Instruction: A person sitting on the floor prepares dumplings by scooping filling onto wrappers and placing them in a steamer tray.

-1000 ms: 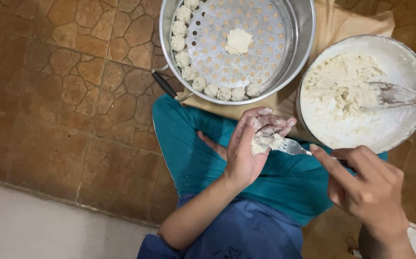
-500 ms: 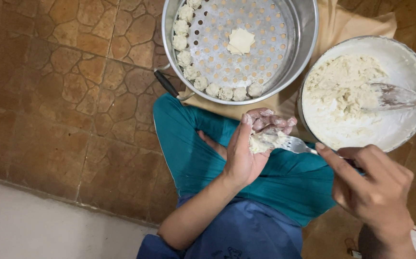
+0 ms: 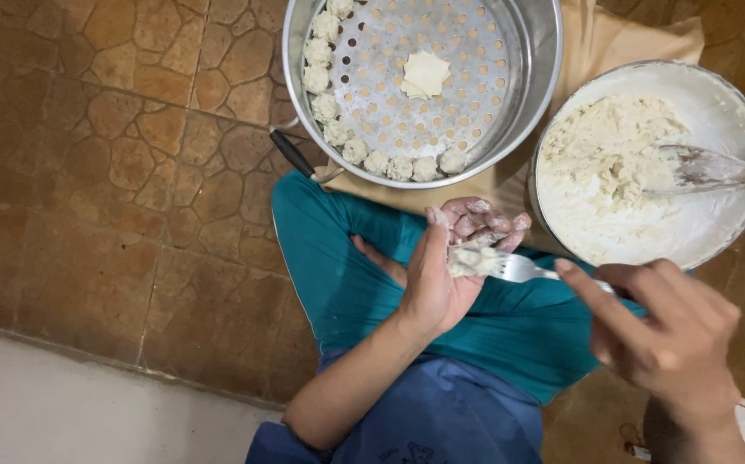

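Over the brown stone floor [image 3: 89, 172], our cupped left hand [image 3: 441, 275] holds filling while our right hand [image 3: 673, 344], at three o'clock, grips the fork [image 3: 519, 268], pressing.

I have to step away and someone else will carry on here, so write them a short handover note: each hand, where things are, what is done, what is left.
Left hand: cupped, palm up over the lap, cradling a wrapper with filling.
Right hand: grips a fork, tines pressed into that filling.
Steamer tray: a row of formed dumplings lines its left and near rim; one flat wrapper lies in the middle.
Bowl: holds plenty of filling mix and a spoon.
Done: that row. Left: most of the tray is unfilled; the dumpling in hand is not closed.
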